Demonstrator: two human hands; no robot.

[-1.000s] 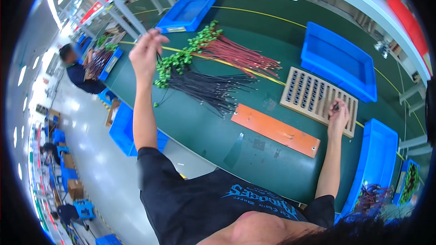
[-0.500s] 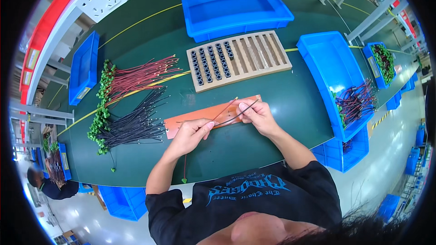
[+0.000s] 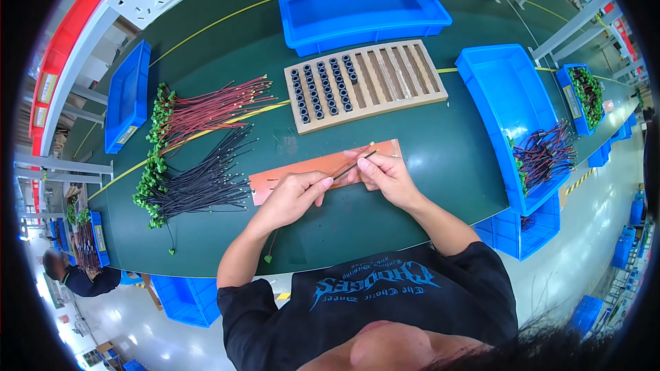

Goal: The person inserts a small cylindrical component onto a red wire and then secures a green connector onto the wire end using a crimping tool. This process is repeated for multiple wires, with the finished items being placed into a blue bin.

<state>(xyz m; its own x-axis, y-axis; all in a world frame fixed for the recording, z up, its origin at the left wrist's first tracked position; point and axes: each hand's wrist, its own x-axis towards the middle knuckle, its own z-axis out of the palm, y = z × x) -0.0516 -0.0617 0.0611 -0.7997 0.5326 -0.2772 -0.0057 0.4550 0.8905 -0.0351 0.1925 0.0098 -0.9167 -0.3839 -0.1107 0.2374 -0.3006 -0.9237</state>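
Note:
Over an orange-brown strip board point(image 3: 278, 178), both my hands are closed in pinches. My left hand point(image 3: 297, 196) grips a black wire point(image 3: 347, 171) that runs slantwise to the fingertips of my right hand point(image 3: 386, 177), which is shut on it too. A thin red wire point(image 3: 275, 239) hangs from under my left hand, with a green connector point(image 3: 268, 259) at its lower end. A bright metal tip point(image 3: 372, 143) shows just above my right fingers. The finger pads cover parts of the wires.
Red wires point(image 3: 213, 111) and black wires point(image 3: 203, 182) with green connectors lie at left. Beyond the board is a slotted wooden rack point(image 3: 405, 103) with several black ring-like parts. Blue bins stand at the back point(image 3: 364, 34), left point(image 3: 128, 96) and right point(image 3: 491, 103), the right one holding wire assemblies.
My hands have drawn a little closer, and the black wire between them has gone from bowed to straight. The hanging green connector has shifted up and left.

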